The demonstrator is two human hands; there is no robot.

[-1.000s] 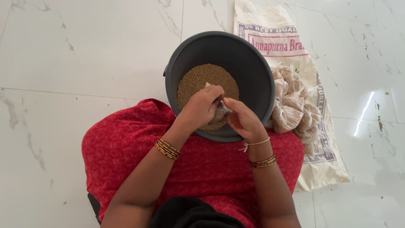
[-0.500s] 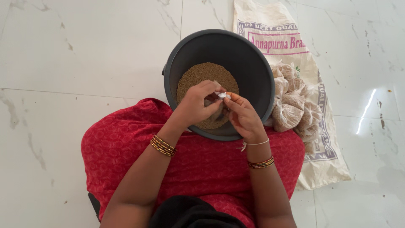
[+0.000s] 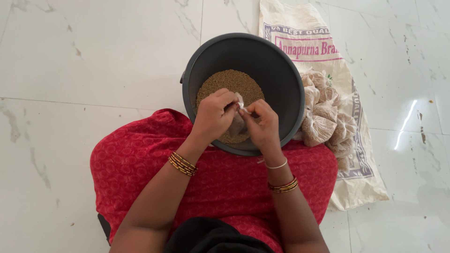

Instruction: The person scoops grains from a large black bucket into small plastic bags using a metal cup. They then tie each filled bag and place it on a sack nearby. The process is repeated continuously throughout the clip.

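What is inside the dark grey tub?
The tub holds a heap of brown grain. Both hands pinch a small clear bag above it, covering the grain's near part.

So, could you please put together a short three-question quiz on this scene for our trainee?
1. True or false: the dark round tub holds brown grain.
2. What do the left hand and right hand pinch between them? A) small clear bag B) spoon C) lid
3. Where does the pile of filled packets lie?

Key
1. True
2. A
3. On the printed sack, to the right of the tub.
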